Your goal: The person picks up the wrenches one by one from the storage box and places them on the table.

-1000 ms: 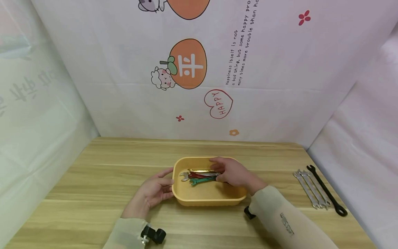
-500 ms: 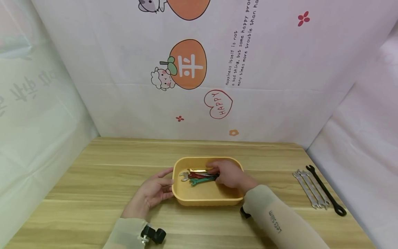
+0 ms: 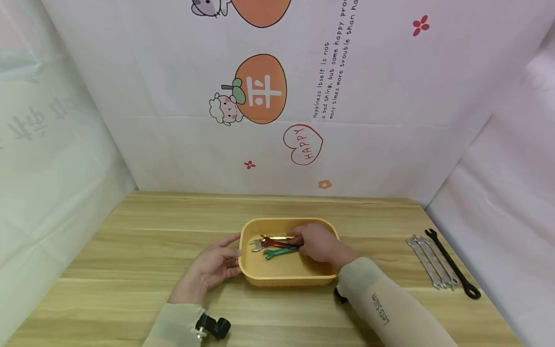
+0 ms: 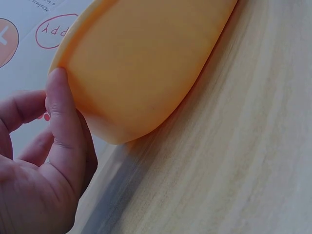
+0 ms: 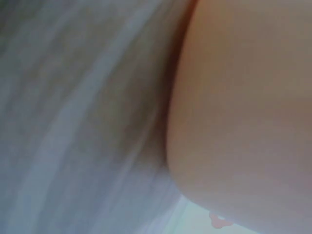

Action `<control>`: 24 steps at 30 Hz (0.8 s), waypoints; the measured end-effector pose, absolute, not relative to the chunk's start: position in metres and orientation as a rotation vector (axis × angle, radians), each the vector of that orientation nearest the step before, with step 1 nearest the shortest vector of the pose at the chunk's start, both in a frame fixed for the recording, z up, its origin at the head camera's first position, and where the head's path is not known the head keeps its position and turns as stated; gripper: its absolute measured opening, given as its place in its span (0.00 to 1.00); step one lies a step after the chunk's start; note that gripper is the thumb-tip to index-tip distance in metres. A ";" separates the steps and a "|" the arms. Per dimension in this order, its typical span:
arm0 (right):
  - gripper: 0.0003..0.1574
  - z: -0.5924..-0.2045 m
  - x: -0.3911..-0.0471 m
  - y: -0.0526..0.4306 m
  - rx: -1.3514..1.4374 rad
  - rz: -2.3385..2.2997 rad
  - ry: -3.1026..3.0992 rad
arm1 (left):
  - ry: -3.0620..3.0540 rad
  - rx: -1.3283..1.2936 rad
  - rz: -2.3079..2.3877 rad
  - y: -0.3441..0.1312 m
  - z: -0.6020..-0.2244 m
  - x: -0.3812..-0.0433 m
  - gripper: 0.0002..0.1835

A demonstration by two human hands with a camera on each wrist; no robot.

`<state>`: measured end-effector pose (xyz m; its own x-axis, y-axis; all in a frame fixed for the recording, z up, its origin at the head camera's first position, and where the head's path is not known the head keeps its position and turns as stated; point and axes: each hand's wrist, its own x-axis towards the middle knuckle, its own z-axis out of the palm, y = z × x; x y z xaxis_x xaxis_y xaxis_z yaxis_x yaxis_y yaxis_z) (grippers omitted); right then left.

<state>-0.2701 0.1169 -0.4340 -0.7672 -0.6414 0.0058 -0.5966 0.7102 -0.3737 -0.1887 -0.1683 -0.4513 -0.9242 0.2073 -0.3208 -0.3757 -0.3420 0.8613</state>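
A yellow plastic bin [image 3: 286, 278] stands at mid-table with several small wrenches in it. Its left wall is touched by my left hand [image 3: 218, 262], whose fingertips meet the rim from outside; the left wrist view shows those fingers [image 4: 63, 122] loosely bent against the bin. Down inside the bin, my right hand [image 3: 318, 243] has its fingers curled at the right ends of the pile, pinching the red wrench [image 3: 275, 243]; the fingertips are partly hidden. A green wrench [image 3: 279, 252], a gold wrench [image 3: 277, 237] and a silver wrench head [image 3: 256, 245] lie close beside it.
Several silver wrenches [image 3: 431, 262] lie side by side at the table's right, with a longer black wrench [image 3: 453, 264] beyond them. The wood table [image 3: 156, 250] ends at a white printed backdrop [image 3: 182, 144]. The bin's outer wall fills much of the right wrist view.
My right hand has moved left and lower into the bin, its fingers closing at the wrench ends. The red and green wrenches have shifted slightly apart. My left hand stays at the rim.
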 end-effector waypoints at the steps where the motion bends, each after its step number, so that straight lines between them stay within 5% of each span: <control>1: 0.31 -0.434 -0.270 0.117 -1.013 -0.553 2.788 | 1.542 -0.219 2.306 -0.169 -0.451 -0.189 0.37; 24: 0.30 -0.426 -0.270 0.125 -0.847 -0.982 2.777 | 1.557 -0.253 2.305 -0.169 -0.454 -0.189 0.35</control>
<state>-0.2696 0.1246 -0.4257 -0.8444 -0.5248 0.1075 -0.4757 0.6423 -0.6009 -0.1888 -0.1690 -0.4538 -0.9238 0.1841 -0.3358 -0.3802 -0.3369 0.8614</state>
